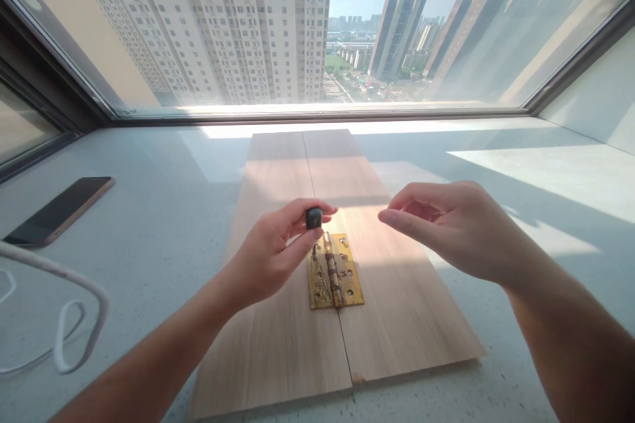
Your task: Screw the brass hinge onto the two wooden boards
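My left hand [278,251] pinches a small black-handled tool [313,218] between thumb and fingers, over the upper left part of a brass hinge [342,277]. The worn, stained hinge lies open flat across the seam of two light wooden boards [397,317] set side by side. Part of the tool's shaft shows over a hole in the left leaf. To the right of the hinge, my right hand [441,225] hovers above the right board with thumb and fingertips pressed together. Whatever its fingertips may hold is too small to make out.
A phone [62,211] lies on the pale speckled sill [163,225] at the left. Below it, a white cable [102,304] curves and loops near the left edge. A large window with a dark frame [317,120] runs behind the boards, with tall buildings outside.
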The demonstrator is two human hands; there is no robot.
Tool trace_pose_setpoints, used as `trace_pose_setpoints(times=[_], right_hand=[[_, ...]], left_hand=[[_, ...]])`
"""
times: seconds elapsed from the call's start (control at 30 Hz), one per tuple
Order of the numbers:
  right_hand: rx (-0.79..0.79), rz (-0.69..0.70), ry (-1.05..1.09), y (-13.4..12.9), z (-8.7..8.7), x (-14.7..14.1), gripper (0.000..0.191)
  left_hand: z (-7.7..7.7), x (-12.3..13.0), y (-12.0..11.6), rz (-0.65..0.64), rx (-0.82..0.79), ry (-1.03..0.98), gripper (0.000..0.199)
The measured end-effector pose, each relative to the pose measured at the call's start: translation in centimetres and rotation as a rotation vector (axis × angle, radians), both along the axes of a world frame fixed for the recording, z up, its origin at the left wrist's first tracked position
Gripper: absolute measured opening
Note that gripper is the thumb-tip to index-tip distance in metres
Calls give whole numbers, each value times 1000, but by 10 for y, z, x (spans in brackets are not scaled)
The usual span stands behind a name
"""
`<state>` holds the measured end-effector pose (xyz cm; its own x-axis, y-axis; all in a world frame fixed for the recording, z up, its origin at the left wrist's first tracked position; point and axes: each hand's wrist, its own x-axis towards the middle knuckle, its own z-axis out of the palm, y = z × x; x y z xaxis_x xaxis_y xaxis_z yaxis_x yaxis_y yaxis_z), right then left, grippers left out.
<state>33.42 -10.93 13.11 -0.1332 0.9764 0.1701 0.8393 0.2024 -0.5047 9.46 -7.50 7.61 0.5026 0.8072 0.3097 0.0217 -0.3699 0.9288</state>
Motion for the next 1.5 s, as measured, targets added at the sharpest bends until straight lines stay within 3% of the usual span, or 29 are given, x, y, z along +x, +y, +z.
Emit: trace_pose_setpoints(times=[0.13, 0.23, 0.37, 0.43, 0.57, 0.7, 0.83, 0.93, 1.03, 1.1, 1.33, 1.43, 1.5], right_hand=[[-54, -55, 12, -9, -29, 18, 39], [-68, -116, 40, -13, -48, 29, 42], [-118, -142, 129, -14, -62, 41, 43], [-132, -155, 171, -14, -64, 44, 42], [-161, -138, 208, -13, -65, 44, 38], [-140, -99, 198, -13, -69, 44, 35], [-114, -67, 185, -12, -75, 46, 36], [-119, -50, 177, -12, -76, 47, 36], [-126, -60, 182, -12, -75, 46, 36], [-147, -68, 187, -12, -74, 44, 37], [-170, -54, 190, -12, -74, 42, 37], [-173, -55, 208, -13, -74, 41, 37], [-178, -56, 216, -13, -74, 40, 37]], left_hand=[[-11, 19, -18, 156, -150, -270, 21], [-13, 34, -23, 187, -192, -302, 9], [-8, 48, -13, 213, -210, -324, 47], [-7, 50, -4, 176, -249, -374, 55], [-10, 38, 7, 81, -379, -452, 48], [-13, 26, 0, 165, -314, -459, 43], [-8, 31, -12, 224, -314, -425, 46], [-3, 38, -8, 106, -316, -421, 58], [0, 40, 3, -132, -405, -353, 52], [1, 38, 9, -182, -463, -338, 48], [-3, 39, -7, 249, -292, -338, 43], [-4, 44, -12, 272, -293, -396, 53], [-3, 43, -8, 172, -333, -479, 58]])
